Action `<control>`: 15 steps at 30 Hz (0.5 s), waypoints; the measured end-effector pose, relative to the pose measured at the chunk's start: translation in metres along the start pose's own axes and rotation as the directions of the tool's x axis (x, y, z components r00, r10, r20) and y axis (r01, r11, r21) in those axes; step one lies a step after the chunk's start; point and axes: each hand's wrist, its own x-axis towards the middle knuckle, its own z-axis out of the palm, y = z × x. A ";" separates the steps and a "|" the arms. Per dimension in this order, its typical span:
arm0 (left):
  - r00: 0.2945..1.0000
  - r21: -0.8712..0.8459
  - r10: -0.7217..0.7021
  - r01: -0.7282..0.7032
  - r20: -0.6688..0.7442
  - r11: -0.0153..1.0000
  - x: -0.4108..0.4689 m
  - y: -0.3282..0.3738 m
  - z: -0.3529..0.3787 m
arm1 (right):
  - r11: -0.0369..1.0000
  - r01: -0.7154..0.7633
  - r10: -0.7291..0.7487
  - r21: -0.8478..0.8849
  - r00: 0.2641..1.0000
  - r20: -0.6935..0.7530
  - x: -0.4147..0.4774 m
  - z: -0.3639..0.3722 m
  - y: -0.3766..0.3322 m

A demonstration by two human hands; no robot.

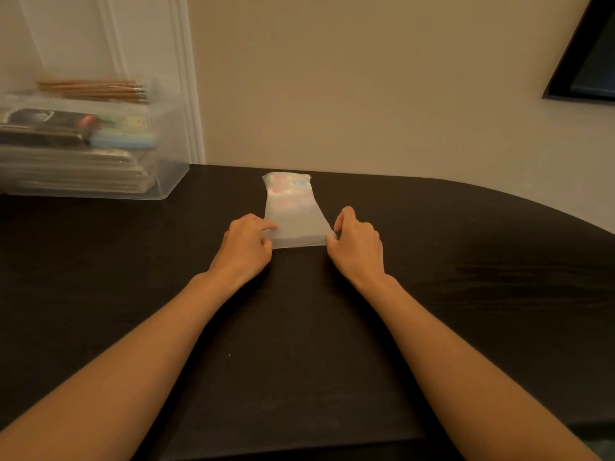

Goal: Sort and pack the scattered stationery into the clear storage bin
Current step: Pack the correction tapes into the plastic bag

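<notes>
Your left hand (248,239) has its fingers curled in, and thumb and forefinger pinch the near left corner of a frosted plastic pouch (293,211). Your right hand (357,242) mirrors it, with thumb and curled fingers nipping the near right corner. Both forearms reach in from the bottom edge and converge on the pouch.

The pouch lies lengthwise away from you on the dark bench (466,294), its far end close to the bench's back edge. Its near end is drawn taut between your two hands. Pink and pale blue shapes show faintly through the far half (too blurred to say what they are).

Further out, at the back left of the bench and well apart from the pouch, stands the clear storage bin (173,154). It already holds a stack of flat packets (83,171) at the bottom. Above them are a black pack (50,119) and a pale blue item (123,139). A row of wooden pencils (93,91) lies side by side across the top of the bin (you cannot tell whether a tray or a lid carries them).

Behind the bin rises white door trim (186,78), and a plain beige wall (366,78) runs along the back of the bench. A dark framed panel (592,61) cuts into the top right corner.
</notes>
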 end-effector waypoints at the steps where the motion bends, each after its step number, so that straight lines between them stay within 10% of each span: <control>1: 1.000 -0.003 -0.002 0.002 0.001 1.000 -0.002 0.001 -0.001 | 1.000 0.016 -0.016 0.003 1.000 -0.005 -0.002 -0.001 0.000; 10: 0.982 -0.047 -0.138 0.146 0.131 0.988 -0.004 0.008 -0.022 | 0.952 -0.155 0.149 0.263 0.988 0.040 -0.005 -0.006 0.007; 15: 0.870 -0.452 -0.457 0.487 0.182 0.748 0.013 0.014 -0.029 | 0.505 -0.530 0.461 0.681 0.833 0.306 0.010 -0.009 0.006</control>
